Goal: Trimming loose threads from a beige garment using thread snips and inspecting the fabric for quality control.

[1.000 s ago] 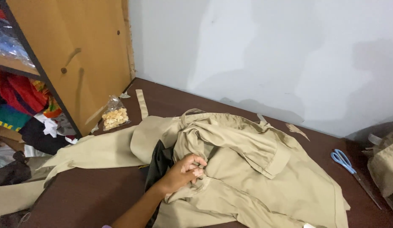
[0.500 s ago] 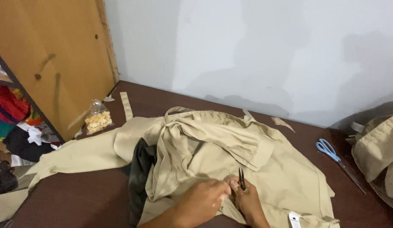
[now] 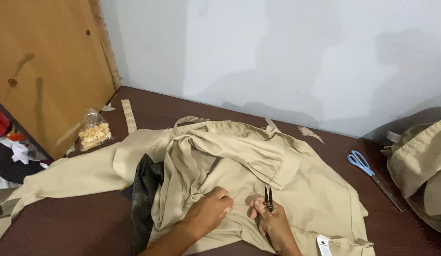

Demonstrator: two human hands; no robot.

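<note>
A beige garment [image 3: 239,166] lies spread on the dark brown table [image 3: 78,227], with a black mesh lining [image 3: 144,189] showing at its left. My left hand [image 3: 208,211] rests on the fabric with fingers curled, pressing it down. Just to its right, my right hand [image 3: 272,220] holds small thread snips [image 3: 268,196], their blades pointing up and away from me over the cloth. A white label [image 3: 323,245] sticks out at the garment's lower right.
Blue-handled scissors [image 3: 367,168] lie on the table at the right, beside another beige pile [image 3: 419,166]. A small clear bag of pale bits [image 3: 94,133] and a fabric strip [image 3: 129,115] sit at the left by a wooden panel [image 3: 45,61]. White wall behind.
The view has swung right and down. My left hand slid right across the garment, and my right hand came into view holding the snips beside it.
</note>
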